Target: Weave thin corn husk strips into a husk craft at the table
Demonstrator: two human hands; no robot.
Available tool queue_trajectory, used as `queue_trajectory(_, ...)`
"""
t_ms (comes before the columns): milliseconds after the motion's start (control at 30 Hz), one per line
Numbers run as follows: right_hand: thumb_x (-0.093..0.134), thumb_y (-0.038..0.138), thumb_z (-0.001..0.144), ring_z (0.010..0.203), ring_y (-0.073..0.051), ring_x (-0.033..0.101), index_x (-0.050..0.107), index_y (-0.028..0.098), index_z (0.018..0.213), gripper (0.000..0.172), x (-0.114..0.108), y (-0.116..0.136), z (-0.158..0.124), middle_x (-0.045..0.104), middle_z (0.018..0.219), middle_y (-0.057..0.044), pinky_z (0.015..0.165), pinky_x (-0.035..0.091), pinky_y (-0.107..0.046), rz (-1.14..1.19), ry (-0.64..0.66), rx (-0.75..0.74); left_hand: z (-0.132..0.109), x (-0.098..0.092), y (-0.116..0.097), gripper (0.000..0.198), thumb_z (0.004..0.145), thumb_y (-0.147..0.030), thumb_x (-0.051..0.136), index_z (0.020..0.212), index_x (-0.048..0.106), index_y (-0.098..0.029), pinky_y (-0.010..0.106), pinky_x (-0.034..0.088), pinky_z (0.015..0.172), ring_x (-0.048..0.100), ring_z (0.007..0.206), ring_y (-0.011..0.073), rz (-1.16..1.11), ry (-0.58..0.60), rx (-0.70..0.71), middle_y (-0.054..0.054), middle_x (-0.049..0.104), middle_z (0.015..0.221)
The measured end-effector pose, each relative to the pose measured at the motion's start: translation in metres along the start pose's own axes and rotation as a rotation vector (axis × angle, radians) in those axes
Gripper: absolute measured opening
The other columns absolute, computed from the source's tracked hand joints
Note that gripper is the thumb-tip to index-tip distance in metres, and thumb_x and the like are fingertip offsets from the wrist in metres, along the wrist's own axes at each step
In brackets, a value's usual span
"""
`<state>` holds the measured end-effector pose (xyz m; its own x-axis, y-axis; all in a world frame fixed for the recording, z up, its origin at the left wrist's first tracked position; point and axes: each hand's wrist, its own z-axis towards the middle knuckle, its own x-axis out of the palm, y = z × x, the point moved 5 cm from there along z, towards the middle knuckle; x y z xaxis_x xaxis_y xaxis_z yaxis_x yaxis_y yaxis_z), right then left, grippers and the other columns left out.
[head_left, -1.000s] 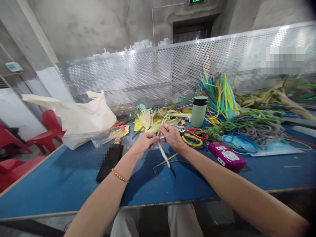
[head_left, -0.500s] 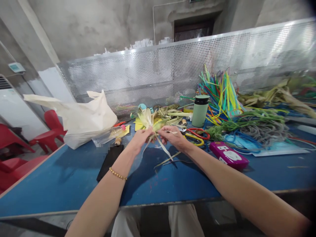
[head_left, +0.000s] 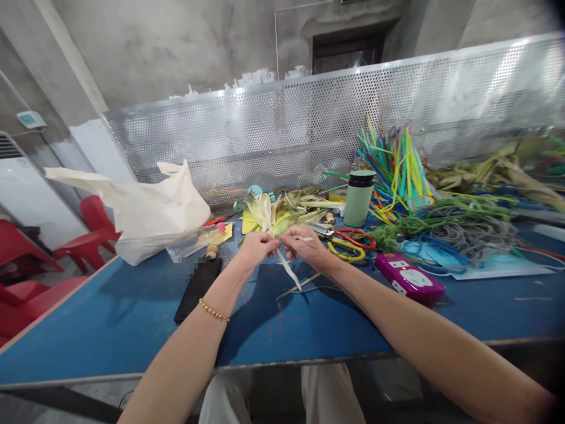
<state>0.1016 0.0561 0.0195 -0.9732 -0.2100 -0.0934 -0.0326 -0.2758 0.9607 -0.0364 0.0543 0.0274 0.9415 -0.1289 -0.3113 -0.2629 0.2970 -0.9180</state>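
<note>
Pinching a pale husk strip [head_left: 290, 272] left of the scissors [head_left: 338, 232], the left hand [head_left: 256, 249] and right hand [head_left: 308, 249] are both closed on it. It looks light, limp, easily torn; best gripped flat, above its hanging tail.

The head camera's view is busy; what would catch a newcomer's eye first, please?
Probably the bundle of coloured strips before the perforated screen, right of the green canister. Next come the left hand and right hand at the centre, pinching pale strips, with the purple box to their right.
</note>
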Motion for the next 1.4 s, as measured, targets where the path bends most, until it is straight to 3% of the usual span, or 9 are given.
queue_trajectory(333,0.067,0.049,0.077,0.046,-0.010,0.055,0.061,0.015,0.070,0.036,-0.008,0.009,-0.001,0.058,0.052,0.002,0.045,0.043,-0.021,-0.097,0.125,-0.126,-0.008,0.000,-0.004,0.036,0.070,-0.047,0.072,0.070,0.072,-0.011,0.026,0.033,0.055,0.050,0.056,0.0116,-0.189,0.214,-0.072,0.005,0.063,0.061)
queue_trajectory(467,0.065,0.050,0.079,0.047,-0.010,0.053,0.063,0.015,0.068,0.037,-0.013,0.016,0.003,0.059,0.052,0.000,0.045,0.040,-0.020,-0.176,0.140,-0.173,-0.006,-0.006,0.002,0.028,0.058,-0.039,0.082,0.066,0.073,-0.013,0.024,0.031,0.052,0.044,0.051,0.0088,-0.213,0.119,-0.148,0.001,0.059,0.055)
queue_trajectory(633,0.061,0.043,0.082,0.056,-0.015,0.057,0.063,0.015,0.083,0.029,-0.049,0.032,0.009,0.065,0.070,-0.005,0.055,0.046,-0.027,-0.304,-0.307,-0.245,-0.003,-0.005,0.008,0.031,0.051,-0.029,0.085,0.073,0.075,-0.010,0.025,0.041,0.057,0.057,0.061,0.0133,-0.517,-0.025,-0.258,0.008,0.069,0.069)
queue_trajectory(700,0.061,0.037,0.083,0.072,-0.019,0.060,0.062,0.014,0.096,0.026,-0.063,0.049,-0.001,0.067,0.091,-0.011,0.068,0.049,-0.033,-0.450,-0.577,-0.412,-0.003,-0.005,0.009,0.028,0.051,-0.026,0.084,0.071,0.074,-0.009,0.024,0.039,0.051,0.055,0.056,0.0118,-0.561,-0.089,-0.275,0.007,0.068,0.065)
queue_trajectory(767,0.060,0.031,0.085,0.089,-0.023,0.059,0.063,0.015,0.099,0.022,-0.058,0.064,-0.015,0.064,0.102,-0.013,0.083,0.045,-0.037,-0.641,-0.671,-0.626,-0.003,-0.005,0.010,0.025,0.052,-0.025,0.082,0.069,0.073,-0.009,0.023,0.034,0.045,0.050,0.049,0.0094,-0.561,-0.123,-0.291,0.005,0.064,0.059)
queue_trajectory(867,0.054,0.026,0.090,0.084,-0.020,0.057,0.066,0.019,0.085,0.014,-0.023,0.066,-0.025,0.066,0.084,-0.007,0.081,0.041,-0.033,-0.846,-0.324,-0.778,-0.004,-0.001,0.009,0.022,0.054,-0.025,0.080,0.067,0.072,-0.009,0.023,0.030,0.043,0.046,0.045,0.0081,-0.579,-0.111,-0.287,0.001,0.059,0.053)
queue_trajectory(967,0.053,0.028,0.092,0.068,-0.015,0.057,0.068,0.019,0.078,0.022,0.008,0.048,-0.028,0.067,0.073,-0.004,0.070,0.038,-0.028,-0.888,-0.038,-0.689,-0.005,0.002,0.007,0.022,0.054,-0.025,0.081,0.065,0.070,-0.009,0.023,0.034,0.046,0.049,0.050,0.0089,-0.618,-0.114,-0.224,0.003,0.062,0.058)
queue_trajectory(1167,0.061,0.029,0.085,0.055,-0.011,0.050,0.065,0.017,0.061,0.027,0.020,0.026,-0.020,0.062,0.060,-0.002,0.056,0.030,-0.025,-0.910,0.031,-0.467,-0.002,0.007,0.009,0.030,0.054,-0.031,0.082,0.073,0.073,-0.009,0.025,0.041,0.059,0.057,0.063,0.0127,-0.620,-0.101,-0.144,0.007,0.068,0.070)
queue_trajectory(1400,0.056,0.027,0.085,0.058,-0.011,0.049,0.065,0.015,0.065,0.025,-0.014,0.044,-0.009,0.061,0.062,-0.002,0.058,0.034,-0.024,-0.751,-0.236,-0.525,-0.006,0.008,0.001,0.034,0.062,-0.040,0.076,0.052,0.061,-0.011,0.025,0.016,0.048,0.025,0.047,0.0051,-0.191,-0.051,-0.061,-0.005,0.035,0.045)
